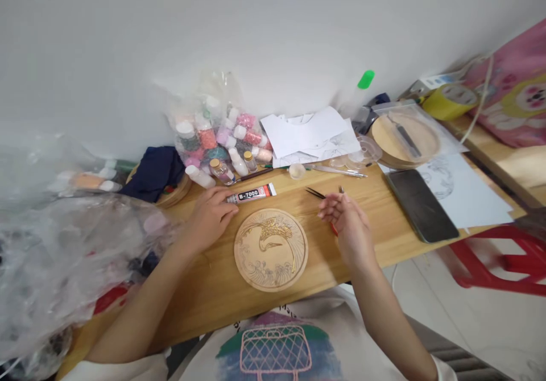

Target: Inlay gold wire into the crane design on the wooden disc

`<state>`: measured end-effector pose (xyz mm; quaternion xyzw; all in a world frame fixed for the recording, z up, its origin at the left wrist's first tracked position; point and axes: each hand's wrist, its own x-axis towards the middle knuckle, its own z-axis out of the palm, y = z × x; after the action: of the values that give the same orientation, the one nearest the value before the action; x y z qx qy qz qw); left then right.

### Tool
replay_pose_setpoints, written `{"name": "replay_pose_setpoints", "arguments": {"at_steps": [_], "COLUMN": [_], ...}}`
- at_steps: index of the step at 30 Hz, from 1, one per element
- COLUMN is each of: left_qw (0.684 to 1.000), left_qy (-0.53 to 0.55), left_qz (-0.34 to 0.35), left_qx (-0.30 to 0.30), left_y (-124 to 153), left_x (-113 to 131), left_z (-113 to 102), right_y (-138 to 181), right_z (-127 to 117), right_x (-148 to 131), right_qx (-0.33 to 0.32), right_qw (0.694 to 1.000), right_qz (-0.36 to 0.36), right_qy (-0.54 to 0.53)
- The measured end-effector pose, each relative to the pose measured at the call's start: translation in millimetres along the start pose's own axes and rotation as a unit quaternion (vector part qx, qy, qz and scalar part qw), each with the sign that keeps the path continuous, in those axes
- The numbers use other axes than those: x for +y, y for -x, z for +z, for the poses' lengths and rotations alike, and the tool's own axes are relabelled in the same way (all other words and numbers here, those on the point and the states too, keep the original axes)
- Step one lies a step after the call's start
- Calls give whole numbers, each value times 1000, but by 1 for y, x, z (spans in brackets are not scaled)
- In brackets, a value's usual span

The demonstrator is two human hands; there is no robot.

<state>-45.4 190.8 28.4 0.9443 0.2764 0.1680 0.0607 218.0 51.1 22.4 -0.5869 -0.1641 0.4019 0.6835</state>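
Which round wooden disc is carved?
The carved disc between left hand and right hand, bearing a gold crane; the plain disc at back right bears only a tool.

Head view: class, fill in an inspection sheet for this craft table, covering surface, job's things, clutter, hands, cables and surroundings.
Surface: wooden table, crowded along the back edge.
Job's things: carved disc front centre; glue tube behind it; tweezers to the tube's right.
Clutter: bagged bead jars, papers, phone, plastic bags.
Hands: left hand has fingertips on the glue tube, grip unclear; right hand open, beside the tweezers.
Cables: white cable at the far right.
Surroundings: white wall; red stool on the floor.
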Motion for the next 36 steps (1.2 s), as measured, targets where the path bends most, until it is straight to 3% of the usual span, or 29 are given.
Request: {"name": "replay_pose_setpoints", "arguments": {"at_steps": [5,9,11,15,20,25,30,36], "left_qw": [999,995,994,993,994,994,994,993], "left_qy": [31,80,88,88,54,50,47,41], "left_qz": [-22,-22,-24,-7,3,-13,-51,20], "left_qx": [13,53,58,76,90,92,90,104], "left_y": [-1,-4,-4,-1,-1,-1,-3,-20], "left_x": [26,59,69,77,79,78,89,113], "left_z": [-12,-24,-22,-2,14,13,9,-3], "right_y": [17,26,22,3,-27,-45,-34,-1], "right_z": [2,0,-9,-33,-34,-28,-25,-7], "right_x": [-7,-10,-9,-8,-7,-5,-21,-57], "right_qx": [-49,-107,-69,25,-21,-90,-192,-320], "right_qw": [996,971,941,842,778,752,737,719], "right_qz": [-31,-86,-134,-218,-253,-264,-306,-381], "right_qy": [71,195,304,493,574,597,571,484]}}
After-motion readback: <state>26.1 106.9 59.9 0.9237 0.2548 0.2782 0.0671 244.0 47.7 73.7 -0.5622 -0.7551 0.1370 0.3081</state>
